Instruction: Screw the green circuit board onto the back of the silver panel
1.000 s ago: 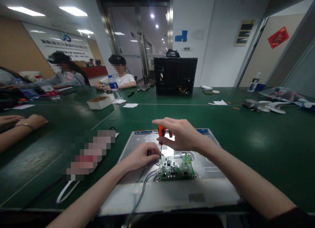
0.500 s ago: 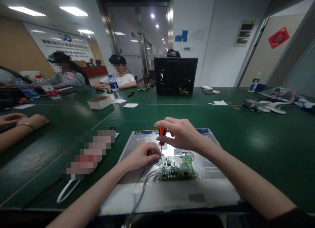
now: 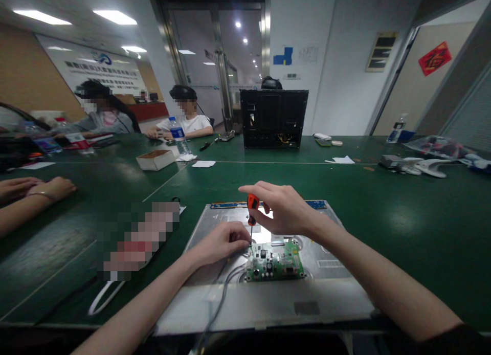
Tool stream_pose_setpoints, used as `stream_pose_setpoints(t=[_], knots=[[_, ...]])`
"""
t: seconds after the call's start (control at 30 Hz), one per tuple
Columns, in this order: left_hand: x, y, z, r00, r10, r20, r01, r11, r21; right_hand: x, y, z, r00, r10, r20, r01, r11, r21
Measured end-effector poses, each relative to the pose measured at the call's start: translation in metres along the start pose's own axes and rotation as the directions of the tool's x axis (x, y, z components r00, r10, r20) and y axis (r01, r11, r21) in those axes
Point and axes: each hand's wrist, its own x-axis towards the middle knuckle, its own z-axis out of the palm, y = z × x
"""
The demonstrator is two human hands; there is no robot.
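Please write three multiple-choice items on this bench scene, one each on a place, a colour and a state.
1. Where does the circuit board lie?
A. on the metal panel
B. in the cardboard box
C. on the bare table

2. What colour is the screwdriver handle?
A. blue
B. orange and black
C. yellow

3. How is the screwdriver held?
A. lying loose
B. upright in the right hand, tip at the board
C. flat in the left hand

Answers: A, the board rests on the grey panel; B, orange shows above the fingers; B, the shaft points down at the board's corner.
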Motion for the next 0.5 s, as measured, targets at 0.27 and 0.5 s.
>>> stream_pose_setpoints(t=[0.27, 0.5], knots=[[0.0003, 0.0019, -0.0012, 1.000, 0.013, -0.014, -0.012, 1.000, 0.016, 0.0007, 0.0023, 0.0017, 1.000, -0.016, -0.005, 0.015, 0.998, -0.059], [0.0002, 0.0002, -0.0008, 0.999, 0.032, 0.000, -0.032, 0.999, -0.012, -0.0004, -0.0007, -0.0024, 1.000, -0.021, 0.007, 0.021, 1.000, 0.012]])
